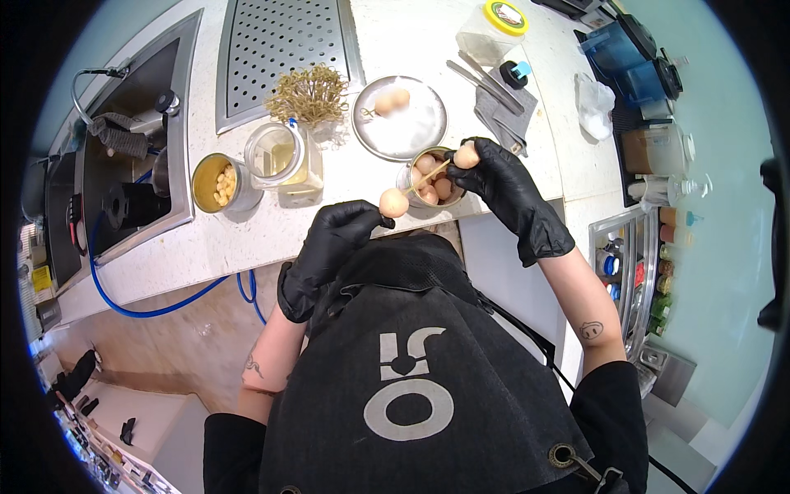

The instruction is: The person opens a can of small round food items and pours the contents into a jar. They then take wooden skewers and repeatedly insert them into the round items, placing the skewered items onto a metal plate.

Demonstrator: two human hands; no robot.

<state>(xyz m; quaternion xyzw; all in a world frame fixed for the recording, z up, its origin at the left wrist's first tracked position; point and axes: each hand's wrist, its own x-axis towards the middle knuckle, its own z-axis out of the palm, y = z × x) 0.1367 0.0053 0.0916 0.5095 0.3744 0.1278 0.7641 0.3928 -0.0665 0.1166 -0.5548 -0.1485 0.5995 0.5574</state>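
My left hand (339, 241), in a black glove, pinches a round pale-pink fruit (394, 203), apparently a peeled lychee, from which a thin skewer (427, 176) runs up to the right. A second such fruit (466, 155) is between the fingertips of my right hand (494, 182), also gloved, near the skewer's other end. Below the skewer stands an open can (459, 199) holding several more fruits. Behind it lies a round metal tray (395, 145) with a few of these fruits and a skewer's knotted end on it.
Knotted bamboo picks (311, 96) stand in a bunch behind a clear jar (308, 170) of liquid. An open can (247, 191) holds pale yellow pieces. Tongs (490, 85) lie on a grey cloth (518, 114) near a yellow-lidded jar (487, 34). A sink (179, 123) is at left.
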